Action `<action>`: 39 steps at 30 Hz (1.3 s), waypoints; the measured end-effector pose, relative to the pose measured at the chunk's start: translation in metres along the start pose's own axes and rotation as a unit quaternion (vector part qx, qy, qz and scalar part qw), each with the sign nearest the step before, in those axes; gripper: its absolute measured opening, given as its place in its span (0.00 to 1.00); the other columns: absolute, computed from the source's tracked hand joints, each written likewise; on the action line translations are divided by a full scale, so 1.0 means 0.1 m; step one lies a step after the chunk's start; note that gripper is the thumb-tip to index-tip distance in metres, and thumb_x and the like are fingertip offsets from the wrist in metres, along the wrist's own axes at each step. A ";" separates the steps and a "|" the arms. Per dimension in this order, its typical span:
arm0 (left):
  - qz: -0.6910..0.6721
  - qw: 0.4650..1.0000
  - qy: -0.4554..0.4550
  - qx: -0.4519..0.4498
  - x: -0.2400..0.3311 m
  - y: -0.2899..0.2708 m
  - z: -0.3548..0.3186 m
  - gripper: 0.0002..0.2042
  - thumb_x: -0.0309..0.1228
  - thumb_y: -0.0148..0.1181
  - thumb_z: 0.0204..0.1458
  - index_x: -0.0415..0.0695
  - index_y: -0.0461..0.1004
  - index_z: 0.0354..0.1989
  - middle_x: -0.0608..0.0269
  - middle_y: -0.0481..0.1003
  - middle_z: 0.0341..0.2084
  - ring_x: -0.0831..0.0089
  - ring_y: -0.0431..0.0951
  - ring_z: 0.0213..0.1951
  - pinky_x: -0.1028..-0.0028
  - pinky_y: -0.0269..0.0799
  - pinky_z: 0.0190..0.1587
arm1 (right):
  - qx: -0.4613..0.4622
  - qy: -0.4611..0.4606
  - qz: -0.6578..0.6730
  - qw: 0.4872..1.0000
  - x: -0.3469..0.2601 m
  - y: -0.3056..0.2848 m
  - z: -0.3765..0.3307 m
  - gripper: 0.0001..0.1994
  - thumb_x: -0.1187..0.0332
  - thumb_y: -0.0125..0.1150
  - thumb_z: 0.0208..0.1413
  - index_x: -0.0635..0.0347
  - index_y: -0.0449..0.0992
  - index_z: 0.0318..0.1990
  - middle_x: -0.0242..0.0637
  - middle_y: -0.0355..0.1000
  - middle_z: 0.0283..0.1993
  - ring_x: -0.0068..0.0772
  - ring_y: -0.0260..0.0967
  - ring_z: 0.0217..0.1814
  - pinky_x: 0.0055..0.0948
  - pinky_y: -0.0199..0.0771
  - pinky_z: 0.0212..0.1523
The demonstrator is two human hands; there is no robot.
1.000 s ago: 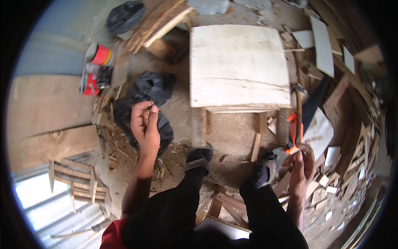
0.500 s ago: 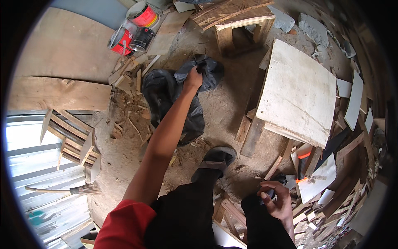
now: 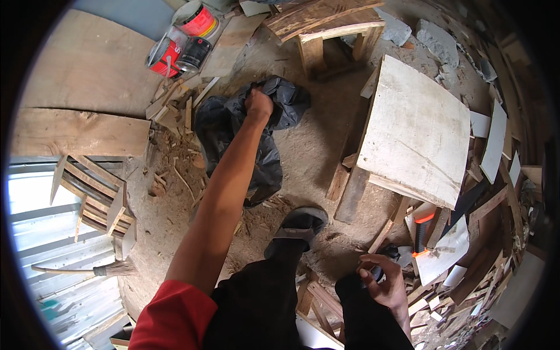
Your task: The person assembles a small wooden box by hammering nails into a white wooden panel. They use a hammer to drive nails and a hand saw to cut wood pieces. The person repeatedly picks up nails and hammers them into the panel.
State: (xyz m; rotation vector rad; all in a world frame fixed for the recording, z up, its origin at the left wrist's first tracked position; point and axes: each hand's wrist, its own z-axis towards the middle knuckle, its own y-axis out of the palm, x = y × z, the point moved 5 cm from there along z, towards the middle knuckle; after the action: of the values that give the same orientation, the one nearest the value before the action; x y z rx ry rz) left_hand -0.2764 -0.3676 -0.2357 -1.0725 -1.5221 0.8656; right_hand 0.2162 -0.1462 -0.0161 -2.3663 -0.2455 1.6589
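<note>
A crumpled black plastic bag [image 3: 265,166] lies on the dirt floor ahead of me, its upper part bunched up. My left hand [image 3: 258,106] grips this bunched part, with the arm stretched forward; the fingertips are partly hidden in the folds. My right hand [image 3: 386,283] hangs loosely curled by my right knee, thumb and fingers a little apart. I see nothing held in it. Close to it on the ground is an orange and black tool handle [image 3: 421,233], like a saw's.
A pale board-topped wooden piece [image 3: 417,131] stands to the right, a small wooden stool [image 3: 329,35] ahead. Paint cans [image 3: 195,20] sit at the far left. A slatted wooden piece [image 3: 96,195] and a broom [image 3: 111,269] are on the left. Wood scraps [image 3: 490,280] cover the right side.
My left hand has pulled slightly left and nearer with the bunched part of the bag. My right hand has barely moved, and the view has shifted a little.
</note>
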 end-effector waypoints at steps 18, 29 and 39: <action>-0.701 0.704 -0.069 0.087 -0.27 -0.84 -1.62 0.11 0.32 0.65 0.58 0.41 0.77 0.45 0.58 0.81 0.42 0.69 0.80 0.39 0.68 0.73 0.37 | 0.013 -0.004 -0.004 1.000 -0.01 -0.04 0.00 0.15 0.74 0.67 0.54 0.64 0.76 0.49 0.44 0.79 0.35 0.36 0.79 0.37 0.32 0.77 0.41; -0.709 0.698 0.092 -0.038 0.31 -1.51 -2.49 0.07 0.30 0.60 0.58 0.43 0.77 0.42 0.52 0.81 0.44 0.74 0.79 0.28 0.76 0.69 0.26 | 0.060 -0.026 -0.035 0.997 -0.12 -0.28 -0.03 0.15 0.73 0.68 0.55 0.61 0.76 0.50 0.43 0.78 0.37 0.38 0.79 0.37 0.31 0.77 0.40; -0.405 0.627 0.621 -0.238 3.14 -1.46 -3.62 0.07 0.24 0.58 0.57 0.39 0.77 0.42 0.58 0.79 0.33 0.71 0.80 0.39 0.71 0.73 0.41 | 0.409 -0.029 0.156 0.899 0.08 -1.31 -0.53 0.13 0.65 0.55 0.68 0.70 0.74 0.44 0.39 0.73 0.25 0.28 0.73 0.27 0.26 0.72 0.34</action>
State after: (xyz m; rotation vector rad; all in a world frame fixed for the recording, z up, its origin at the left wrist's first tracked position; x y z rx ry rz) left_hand 0.0297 -0.1242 0.0774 -0.8081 -0.7470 -0.8968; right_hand 0.2688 -0.0241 0.0320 -1.7496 0.7239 1.5214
